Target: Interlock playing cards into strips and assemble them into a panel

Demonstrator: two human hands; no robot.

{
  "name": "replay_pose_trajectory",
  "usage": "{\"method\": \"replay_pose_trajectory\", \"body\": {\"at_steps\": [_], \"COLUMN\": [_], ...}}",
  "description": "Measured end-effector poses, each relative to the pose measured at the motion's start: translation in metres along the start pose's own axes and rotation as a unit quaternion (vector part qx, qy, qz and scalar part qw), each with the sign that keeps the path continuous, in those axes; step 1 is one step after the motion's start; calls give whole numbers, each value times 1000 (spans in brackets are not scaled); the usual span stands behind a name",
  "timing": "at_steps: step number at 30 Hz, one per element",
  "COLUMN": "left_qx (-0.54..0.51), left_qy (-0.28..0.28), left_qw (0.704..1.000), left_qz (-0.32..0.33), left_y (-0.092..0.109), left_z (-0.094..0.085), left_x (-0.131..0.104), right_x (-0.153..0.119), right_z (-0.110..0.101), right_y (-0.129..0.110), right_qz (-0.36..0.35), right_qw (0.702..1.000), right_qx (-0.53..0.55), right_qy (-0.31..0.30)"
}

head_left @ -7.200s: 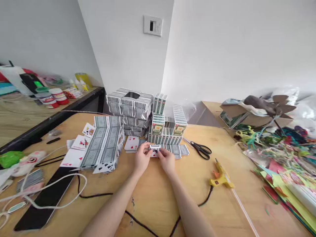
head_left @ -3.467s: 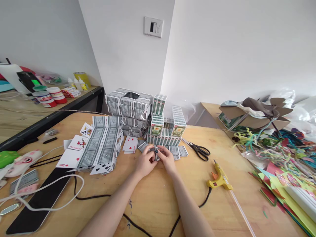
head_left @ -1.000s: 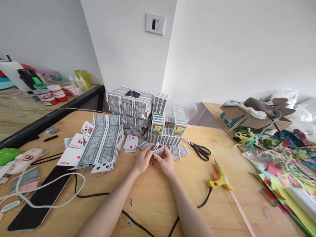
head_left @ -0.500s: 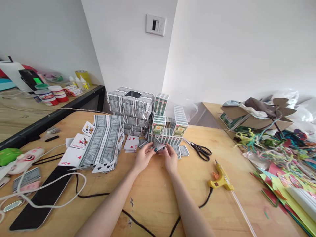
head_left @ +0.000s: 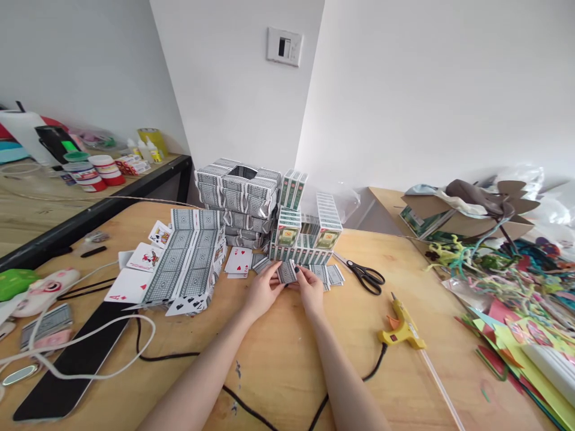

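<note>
Between my two hands are playing cards [head_left: 286, 273] with grey patterned backs turned up. My left hand [head_left: 265, 286] grips their left side, fingers closed, and my right hand [head_left: 309, 290] pinches the right side. How many cards I hold cannot be made out. Right behind my hands stand stacked green card boxes [head_left: 288, 226]. Loose face-down cards [head_left: 333, 275] lie right of my right hand, and a two of hearts [head_left: 239, 261] lies face up to the left. Farther left is a folded structure of joined cards [head_left: 182, 257].
A box built of cards [head_left: 240, 191] stands at the back against the wall. Black scissors [head_left: 366, 276] and a yellow glue gun [head_left: 402, 326] lie to the right, its black cord crossing the front. A dark phone-like slab [head_left: 67, 371] and white cable are left; craft scraps [head_left: 516, 329] fill the right.
The cards in my hands have turned from edge-on and tilted to showing their patterned backs. Both hands stay in nearly the same place, with the fingers shifted around the cards.
</note>
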State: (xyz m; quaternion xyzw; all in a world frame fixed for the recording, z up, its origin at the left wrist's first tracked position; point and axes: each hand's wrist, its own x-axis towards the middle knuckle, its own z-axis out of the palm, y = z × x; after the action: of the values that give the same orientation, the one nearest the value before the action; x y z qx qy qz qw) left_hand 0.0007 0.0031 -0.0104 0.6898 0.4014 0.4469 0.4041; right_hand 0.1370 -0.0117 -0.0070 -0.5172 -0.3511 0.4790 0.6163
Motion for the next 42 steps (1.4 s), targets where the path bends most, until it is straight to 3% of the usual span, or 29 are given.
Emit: {"method": "replay_pose_trajectory", "body": {"at_steps": [15,25,31,42], "left_qx": [48,59,50,53], "left_qy": [32,19,2,-13], "left_qw": [998,998,998,998], "left_qz": [3,22,31,36], "left_y": [4,3,0,-1], "left_z": [0,-3,-5,-6], "left_x": [0,0,0,0], "right_x": [-7,3,2,-2], "right_z": [5,-10,-10,-4], "right_y": [-8,-13,-11,-8], "right_qz": [2,97,96,43], "right_qw": [999,988,991,998], "right_qx": [-18,43,49,-35], "right_qy": [-36,-114,-84,-22]}}
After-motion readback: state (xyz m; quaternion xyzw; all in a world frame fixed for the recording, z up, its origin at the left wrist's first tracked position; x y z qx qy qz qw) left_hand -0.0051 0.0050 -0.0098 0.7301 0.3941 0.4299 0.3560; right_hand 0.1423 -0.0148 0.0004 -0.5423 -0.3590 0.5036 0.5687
